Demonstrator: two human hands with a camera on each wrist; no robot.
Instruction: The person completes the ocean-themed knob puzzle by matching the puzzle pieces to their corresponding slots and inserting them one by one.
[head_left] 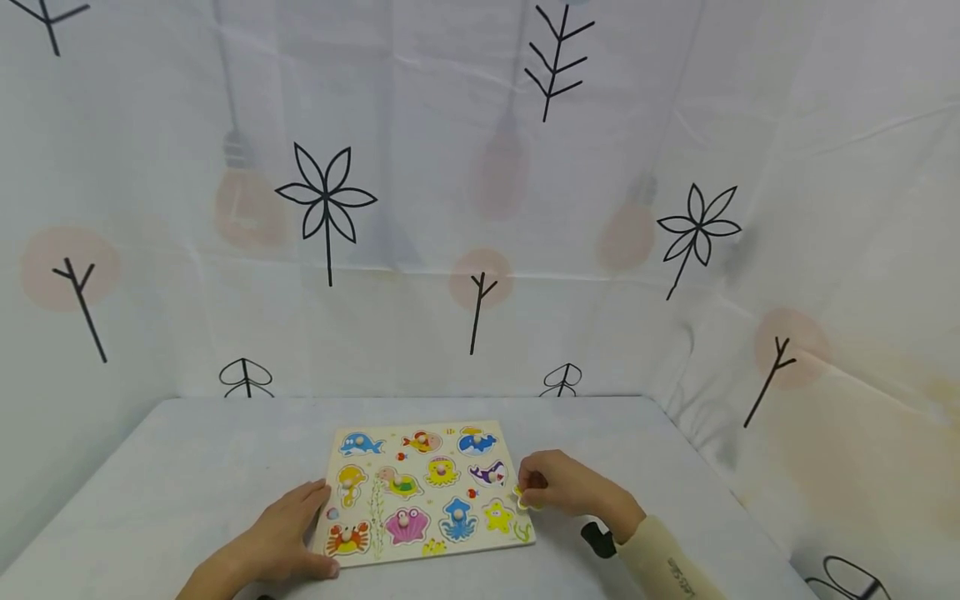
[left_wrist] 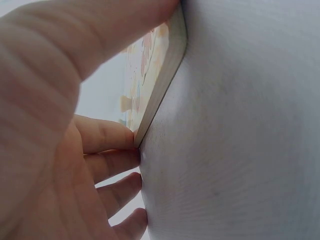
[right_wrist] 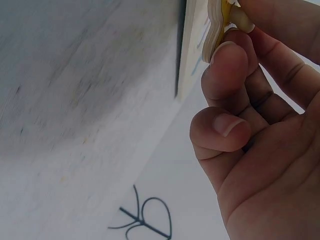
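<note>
A wooden peg puzzle board (head_left: 416,502) with sea-animal pieces lies flat on the table. My left hand (head_left: 281,533) spreads at its near left corner, thumb against the front edge and fingertips touching the left edge; the left wrist view shows these fingers (left_wrist: 115,135) fairly straight along the board's side. Just off the board's right edge, my right hand (head_left: 570,485) pinches a yellow wooden puzzle piece (head_left: 525,500) by its knob (right_wrist: 242,20). Its full shape is mostly hidden by the fingers. Close to that hand, a yellow star picture (head_left: 498,517) on the board shows no knob.
Knobbed pieces sit in the board, among them a crab (head_left: 348,538), a pink shell (head_left: 407,525) and a blue squid (head_left: 458,521). White cloth covers the table (head_left: 225,442). A patterned cloth wall (head_left: 420,333) rises behind and at both sides.
</note>
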